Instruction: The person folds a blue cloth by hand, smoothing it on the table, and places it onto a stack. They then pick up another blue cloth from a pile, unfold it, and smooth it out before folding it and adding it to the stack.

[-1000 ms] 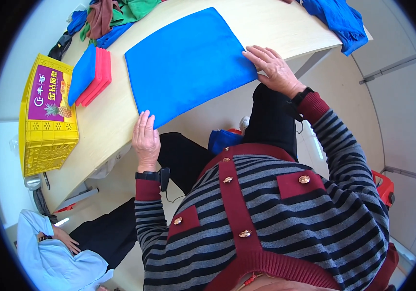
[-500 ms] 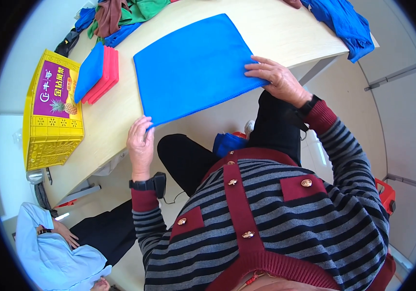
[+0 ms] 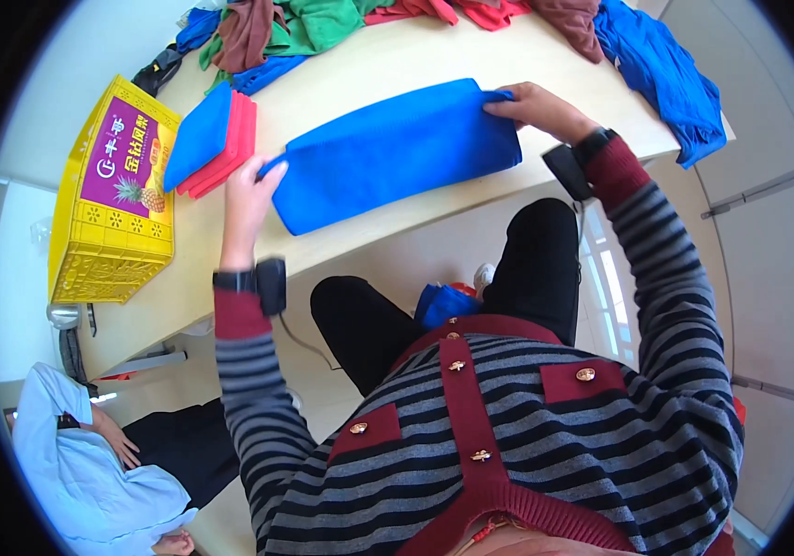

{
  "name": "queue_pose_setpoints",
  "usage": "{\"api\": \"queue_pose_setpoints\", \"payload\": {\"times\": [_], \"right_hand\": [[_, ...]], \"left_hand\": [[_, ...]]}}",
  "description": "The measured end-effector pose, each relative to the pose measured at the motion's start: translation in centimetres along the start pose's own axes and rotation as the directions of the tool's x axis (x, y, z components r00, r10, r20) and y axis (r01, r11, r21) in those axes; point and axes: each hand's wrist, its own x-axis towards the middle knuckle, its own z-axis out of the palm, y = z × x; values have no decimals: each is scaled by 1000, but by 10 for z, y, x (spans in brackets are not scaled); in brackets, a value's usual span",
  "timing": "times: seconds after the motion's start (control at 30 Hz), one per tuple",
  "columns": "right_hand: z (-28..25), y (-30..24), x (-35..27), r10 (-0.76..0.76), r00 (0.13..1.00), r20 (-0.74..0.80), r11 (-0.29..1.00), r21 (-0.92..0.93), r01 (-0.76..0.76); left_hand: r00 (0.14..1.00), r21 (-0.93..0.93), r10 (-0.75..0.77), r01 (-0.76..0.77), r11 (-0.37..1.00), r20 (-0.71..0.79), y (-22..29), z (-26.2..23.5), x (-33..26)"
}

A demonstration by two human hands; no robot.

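A blue cloth (image 3: 397, 153) lies near the table's front edge, its near part doubled back over the rest into a long band. My left hand (image 3: 251, 199) pinches the band's left end between thumb and fingers. At the other end, my right hand (image 3: 541, 107) grips the right corner, thumb and fingers closed on it. Both hands hold the turned edge, and the cloth stretches between them. Left of my left hand sits a stack of folded cloths (image 3: 214, 139), blue on top and red below.
The yellow crate (image 3: 114, 241) with a purple panel stands at the table's left. Loose green cloths (image 3: 323, 23), red, brown and blue ones heap along the far edge; a blue cloth (image 3: 666, 79) hangs over the right end. A person in a light blue shirt (image 3: 91, 482) sits at lower left.
The cloth lay spread flat; now its near edge is lifted and folded away from me. Both hands have moved farther up the table and closed on the cloth.
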Motion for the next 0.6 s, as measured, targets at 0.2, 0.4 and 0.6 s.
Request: {"api": "queue_pose_setpoints", "payload": {"times": [0.2, 0.4, 0.6], "right_hand": [[17, 65, 84, 159, 981, -112, 987, 54, -154], [29, 43, 67, 158, 962, -222, 986, 86, -142], [37, 33, 25, 261, 919, -296, 965, 84, -247]], "left_hand": [[999, 3, -13, 14, 1000, -34, -80, 50, 80], [985, 3, -59, 60, 998, -162, -111, 62, 70], [968, 83, -137, 158, 984, -212, -100, 60, 39]]}}
